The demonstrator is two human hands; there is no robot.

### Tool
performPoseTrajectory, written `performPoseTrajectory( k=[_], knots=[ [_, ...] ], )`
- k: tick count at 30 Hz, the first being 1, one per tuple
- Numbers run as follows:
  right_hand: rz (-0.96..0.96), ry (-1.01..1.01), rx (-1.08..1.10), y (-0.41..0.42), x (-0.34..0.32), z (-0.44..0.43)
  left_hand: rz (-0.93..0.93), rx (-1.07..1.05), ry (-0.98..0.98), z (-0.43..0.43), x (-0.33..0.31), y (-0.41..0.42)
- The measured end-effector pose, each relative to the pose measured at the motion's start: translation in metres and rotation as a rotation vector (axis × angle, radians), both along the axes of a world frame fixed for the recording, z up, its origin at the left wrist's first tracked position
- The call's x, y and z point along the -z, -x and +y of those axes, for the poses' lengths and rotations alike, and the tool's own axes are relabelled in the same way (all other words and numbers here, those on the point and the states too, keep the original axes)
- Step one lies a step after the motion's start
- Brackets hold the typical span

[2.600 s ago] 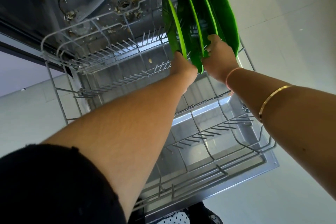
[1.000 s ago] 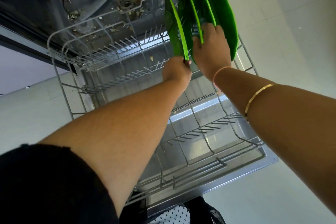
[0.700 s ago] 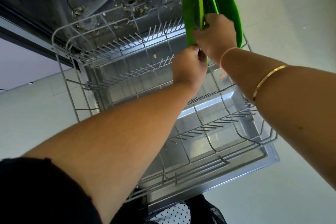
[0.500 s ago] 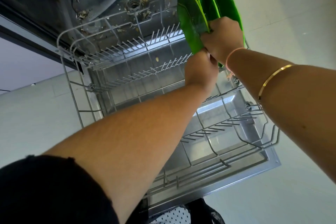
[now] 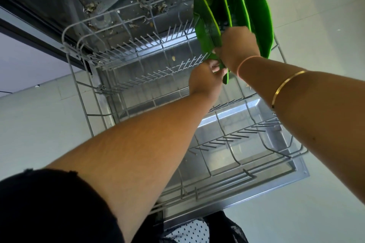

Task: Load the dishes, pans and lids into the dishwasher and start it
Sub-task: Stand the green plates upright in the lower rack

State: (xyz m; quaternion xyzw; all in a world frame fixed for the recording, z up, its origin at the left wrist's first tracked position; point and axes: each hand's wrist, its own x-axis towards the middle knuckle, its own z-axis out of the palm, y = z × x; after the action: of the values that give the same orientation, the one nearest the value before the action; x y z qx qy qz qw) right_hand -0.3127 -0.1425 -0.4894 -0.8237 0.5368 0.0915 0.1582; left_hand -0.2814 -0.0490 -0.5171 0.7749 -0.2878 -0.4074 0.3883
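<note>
Clasping one green plate (image 5: 207,31) by its lower edge, our left hand (image 5: 204,80) and right hand (image 5: 238,49) reach over the wire rack (image 5: 138,45), pale floor (image 5: 316,203) around.

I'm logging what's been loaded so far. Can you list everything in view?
plates: four, green, standing on edge at the rack's far right
rack: one, grey wire, pulled out over the open door
door: one, steel, lying open beneath the rack
food scraps: several, pale, on the dishwasher floor near the drain
floor: pale tiles, both sides
bangle: one, gold, right forearm
thread band: one, pink, right wrist
sleeve: one, black, left arm
left hand: pinches the nearest plate's lower edge
right hand: grips among the plates
</note>
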Motion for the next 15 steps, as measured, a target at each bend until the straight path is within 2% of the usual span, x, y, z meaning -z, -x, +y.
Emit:
performPoseTrajectory(
  k=[3,9,12,15],
  knots=[
    [-0.004,-0.11,0.048,-0.002,0.006,0.007,-0.087,-0.014,-0.075,0.005,0.003,-0.009],
    [0.004,-0.17,0.048,-0.006,0.005,0.001,-0.119,-0.015,-0.143,0.013,-0.002,-0.02],
    [-0.001,-0.158,0.002,-0.004,-0.001,0.008,-0.11,-0.025,-0.173,0.019,-0.008,-0.023],
    [-0.096,-0.094,-0.012,-0.001,-0.017,0.018,-0.101,-0.05,-0.199,0.03,-0.019,-0.025]
  ],
)
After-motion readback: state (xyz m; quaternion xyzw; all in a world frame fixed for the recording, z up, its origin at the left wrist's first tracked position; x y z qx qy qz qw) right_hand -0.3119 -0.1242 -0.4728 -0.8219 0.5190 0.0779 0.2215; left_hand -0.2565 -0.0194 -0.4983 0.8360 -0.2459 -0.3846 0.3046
